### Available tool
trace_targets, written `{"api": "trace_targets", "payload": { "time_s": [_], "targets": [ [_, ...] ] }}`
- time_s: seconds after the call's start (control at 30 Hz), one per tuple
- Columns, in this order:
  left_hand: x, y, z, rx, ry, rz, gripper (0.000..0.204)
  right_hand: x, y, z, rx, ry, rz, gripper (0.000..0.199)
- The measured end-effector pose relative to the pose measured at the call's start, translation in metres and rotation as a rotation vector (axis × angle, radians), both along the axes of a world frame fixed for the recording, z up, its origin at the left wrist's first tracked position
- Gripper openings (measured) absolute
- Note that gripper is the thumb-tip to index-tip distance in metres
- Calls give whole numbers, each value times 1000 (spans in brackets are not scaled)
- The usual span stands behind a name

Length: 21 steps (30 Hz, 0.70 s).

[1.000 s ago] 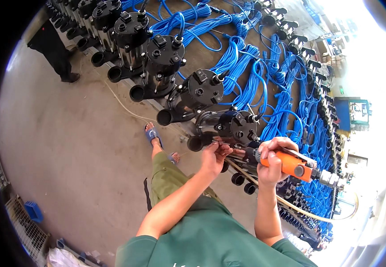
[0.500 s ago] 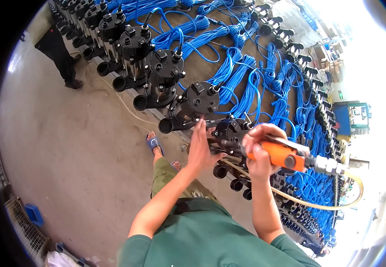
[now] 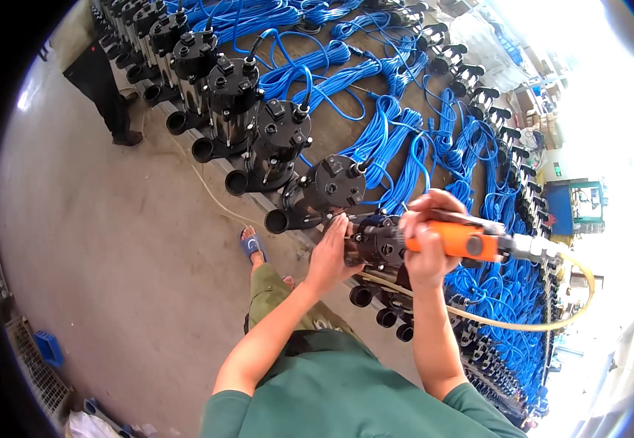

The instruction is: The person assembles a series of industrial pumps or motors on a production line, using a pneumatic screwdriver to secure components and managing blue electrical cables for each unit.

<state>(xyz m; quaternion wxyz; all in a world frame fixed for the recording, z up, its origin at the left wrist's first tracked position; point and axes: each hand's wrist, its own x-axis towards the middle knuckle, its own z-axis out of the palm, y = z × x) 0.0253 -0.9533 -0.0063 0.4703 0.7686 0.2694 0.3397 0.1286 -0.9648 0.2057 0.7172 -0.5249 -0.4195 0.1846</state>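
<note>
My right hand [image 3: 431,252] is wrapped round an orange air screwdriver [image 3: 459,241], held nearly level with its tip pointing left at the top of a black submersible pump [image 3: 388,252]. Whether the tip sits on a screw is hidden by blur. Against that pump's left side lies my left hand [image 3: 328,257], fingers and thumb gripping its upper body. Just beyond stands another pump [image 3: 337,182], with a black round top and a side outlet. A yellowish air hose [image 3: 528,327] loops from the tool's rear back under my right forearm.
Several more pumps [image 3: 280,135] line the table's near edge, outlets facing the aisle. Bundles of blue cable [image 3: 379,135] cover the tabletop [image 3: 309,58], and a far row of black pumps [image 3: 488,98] bounds it. A person's dark-trousered legs [image 3: 105,91] stand at upper left on the concrete floor [image 3: 112,233].
My left hand has closed in on the pump, its fingers drawn together. The screwdriver has come slightly nearer to level. The view has shifted a little, so the pumps sit lower.
</note>
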Motion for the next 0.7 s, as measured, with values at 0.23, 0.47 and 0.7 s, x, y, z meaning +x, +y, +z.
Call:
{"api": "trace_targets", "payload": {
  "time_s": [0.23, 0.47, 0.7],
  "targets": [
    [0, 3, 4, -7, -5, -31, 115, 41, 16, -18, -131, -39, -164, 29],
    [3, 1, 4, 19, -32, -24, 113, 37, 16, -8, -108, -40, -141, 37],
    [0, -7, 6, -25, 40, -19, 109, 1, -73, 18, -28, 43, -82, 33]
  ]
}}
